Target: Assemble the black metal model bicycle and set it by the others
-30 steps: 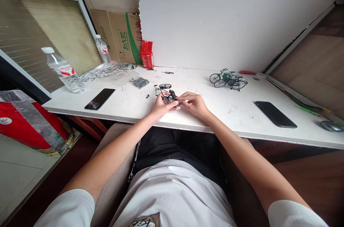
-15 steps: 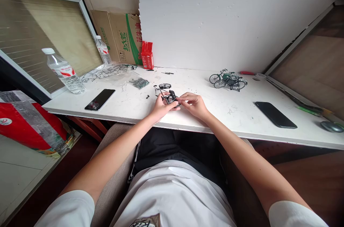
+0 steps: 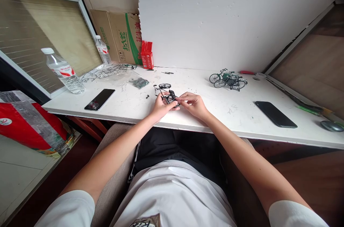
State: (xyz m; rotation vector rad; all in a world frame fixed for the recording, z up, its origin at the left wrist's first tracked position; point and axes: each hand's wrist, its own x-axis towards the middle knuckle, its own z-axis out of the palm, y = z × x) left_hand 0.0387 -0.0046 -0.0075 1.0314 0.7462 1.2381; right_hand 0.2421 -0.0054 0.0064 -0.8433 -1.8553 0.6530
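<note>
A small black model bicycle (image 3: 165, 86) is held on its side over the front of the white table, one spoked wheel pointing away from me. My left hand (image 3: 160, 106) is closed around its near end, thumb on top. The fingertips of my right hand (image 3: 194, 104) are pinched together at the same end, touching the bicycle near its wheel. Whether they also grip a tiny part is hidden. A little black piece (image 3: 147, 96) lies on the table left of the bicycle. Farther right stand finished-looking model bicycles (image 3: 228, 80), green and black, close together.
A phone (image 3: 100, 99) lies at left and another phone (image 3: 275, 114) at right. Water bottles (image 3: 66, 73), loose part frames (image 3: 110, 71), a bagged green part (image 3: 141, 82) and a red box (image 3: 147, 55) stand or lie behind. A thin dark tool (image 3: 167, 73) rests near the wall.
</note>
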